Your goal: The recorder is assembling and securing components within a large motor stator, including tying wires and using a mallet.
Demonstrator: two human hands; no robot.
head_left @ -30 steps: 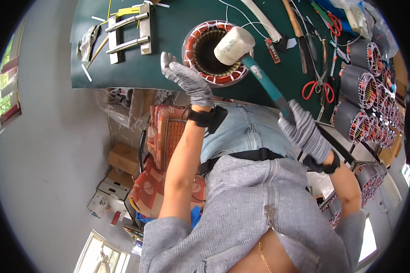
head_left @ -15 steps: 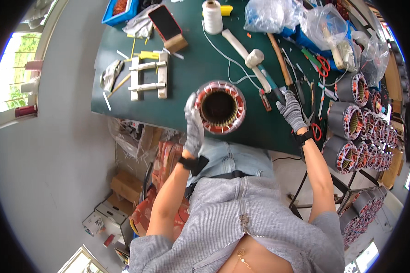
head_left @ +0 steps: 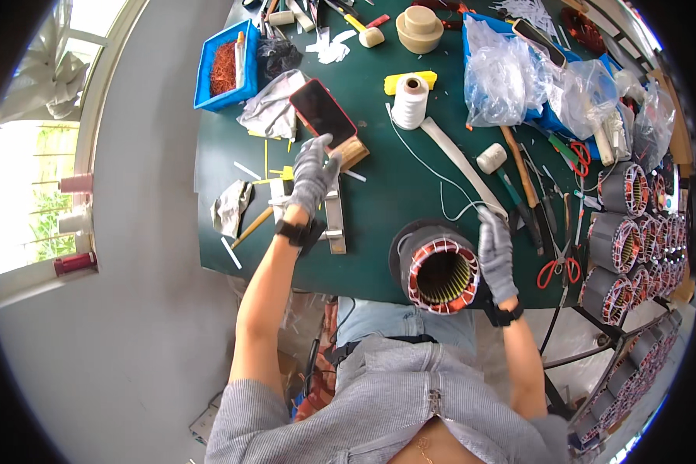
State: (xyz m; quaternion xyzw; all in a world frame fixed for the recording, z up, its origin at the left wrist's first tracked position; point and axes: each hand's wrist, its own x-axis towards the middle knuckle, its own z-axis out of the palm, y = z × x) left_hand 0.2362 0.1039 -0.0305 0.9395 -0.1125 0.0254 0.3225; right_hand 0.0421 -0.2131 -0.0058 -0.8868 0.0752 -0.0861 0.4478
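A motor stator (head_left: 443, 274) with a dark grey body and a ring of red-and-white laced windings stands near the table's front edge. Beside its right side is my right hand (head_left: 496, 259) in a grey glove, fingers stretched out; I cannot tell whether it touches the stator. My left hand (head_left: 311, 182), also gloved, is over a pale slatted frame (head_left: 334, 220), its fingers apart and close to a wooden block (head_left: 351, 153) that props a phone (head_left: 322, 114). A white-headed mallet (head_left: 492, 158) with a teal handle lies right of centre, in neither hand.
A white thread spool (head_left: 411, 100) stands at mid-table, a long white stick (head_left: 460, 162) beside it. Red-handled scissors (head_left: 558, 271) and other tools lie right. A blue bin (head_left: 226, 66) sits far left; plastic bags (head_left: 510, 77) lie far right. Several stators (head_left: 615, 241) are stacked off the right edge.
My right hand has let go of the mallet and come beside the stator. My left hand has left the stator for the frame and block. The whole view has shifted.
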